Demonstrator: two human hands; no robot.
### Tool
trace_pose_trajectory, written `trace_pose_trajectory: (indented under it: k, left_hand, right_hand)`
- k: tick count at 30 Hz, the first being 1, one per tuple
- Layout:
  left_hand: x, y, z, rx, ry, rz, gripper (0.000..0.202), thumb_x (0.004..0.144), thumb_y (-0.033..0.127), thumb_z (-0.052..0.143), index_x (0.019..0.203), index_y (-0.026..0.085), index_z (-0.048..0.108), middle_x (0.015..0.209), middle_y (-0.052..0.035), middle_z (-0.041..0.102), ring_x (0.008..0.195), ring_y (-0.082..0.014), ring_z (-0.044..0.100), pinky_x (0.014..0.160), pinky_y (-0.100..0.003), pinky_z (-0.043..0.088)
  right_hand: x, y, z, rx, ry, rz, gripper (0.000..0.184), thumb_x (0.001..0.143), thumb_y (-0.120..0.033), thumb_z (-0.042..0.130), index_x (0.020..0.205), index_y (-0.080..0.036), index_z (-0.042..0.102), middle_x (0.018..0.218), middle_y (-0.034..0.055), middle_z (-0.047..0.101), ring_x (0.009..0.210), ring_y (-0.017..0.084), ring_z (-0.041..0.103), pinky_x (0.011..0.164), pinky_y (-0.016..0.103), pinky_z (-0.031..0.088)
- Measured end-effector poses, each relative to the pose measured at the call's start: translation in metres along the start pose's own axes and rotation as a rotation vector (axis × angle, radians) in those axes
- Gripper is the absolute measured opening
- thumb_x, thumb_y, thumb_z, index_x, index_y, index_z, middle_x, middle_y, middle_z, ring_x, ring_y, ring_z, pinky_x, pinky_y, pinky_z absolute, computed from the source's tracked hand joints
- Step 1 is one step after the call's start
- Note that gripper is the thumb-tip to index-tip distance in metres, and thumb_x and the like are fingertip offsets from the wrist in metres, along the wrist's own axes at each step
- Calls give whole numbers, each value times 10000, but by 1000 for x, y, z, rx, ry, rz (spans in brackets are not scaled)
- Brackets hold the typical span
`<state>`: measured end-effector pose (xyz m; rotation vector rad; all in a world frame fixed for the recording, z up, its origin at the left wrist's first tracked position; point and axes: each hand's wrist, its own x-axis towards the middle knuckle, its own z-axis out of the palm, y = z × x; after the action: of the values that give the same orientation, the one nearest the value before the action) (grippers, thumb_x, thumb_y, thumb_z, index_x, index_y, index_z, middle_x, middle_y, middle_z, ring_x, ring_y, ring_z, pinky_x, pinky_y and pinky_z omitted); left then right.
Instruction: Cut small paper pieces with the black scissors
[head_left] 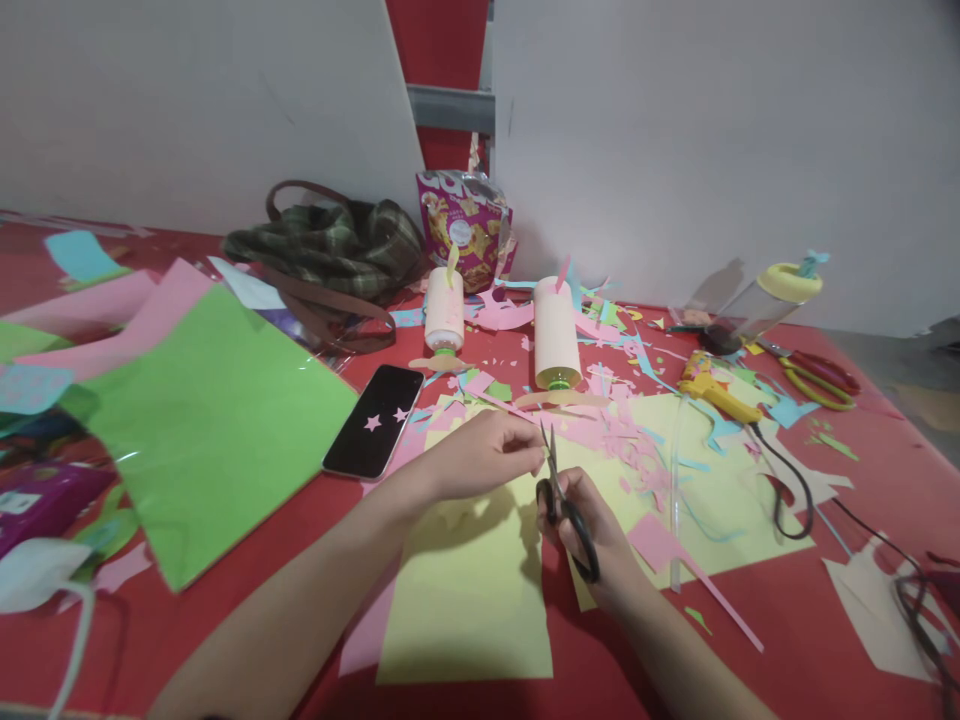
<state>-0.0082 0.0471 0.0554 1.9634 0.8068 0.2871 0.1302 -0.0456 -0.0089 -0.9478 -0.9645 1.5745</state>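
Note:
My right hand (604, 545) is closed around the black-handled scissors (553, 462), whose blades point up and stand slightly apart. Close to the blade tips, my left hand (499, 450) has its fingers pinched together. What they hold, if anything, is too small to make out. Yellow paper (472, 610) lies under both hands. Beyond them stand two paper-wrapped bottles, a small one (445, 310) and a bigger one (556, 335), each cap-down with a flat strip at the cap. Pink paper scraps (637, 455) are strewn right of the scissors.
To the left lie a phone (375, 420) with pink stars on it and a green sheet (225, 420). A yellow glue gun (716, 392), its cord, pliers (817, 380) and a clear bottle (765, 305) are at right. A snack bag (469, 230) and plaid bag (337, 245) stand behind.

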Motion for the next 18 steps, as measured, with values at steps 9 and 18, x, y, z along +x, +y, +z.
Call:
trace_pose_trajectory:
  k: [9,18]
  left_hand:
    - [-1,-3,-3,24,-43,8,172,705,172,366,569,129,463,523,49,371,504,-58,343,471,-173,251]
    - [0,-4,7,92,-268,42,160,663,170,386,519,135,446,469,48,352,443,-53,316,421,-161,238]
  right_hand:
    - [2,1,-1,71,14,16,333,622,-382,619,779,-242,360,687,-30,463,478,71,358,441,196,273]
    - [6,-3,-2,91,245,-85,370,586,-179,664,777,-249,355,734,-37,483,623,109,488,569,238,374]
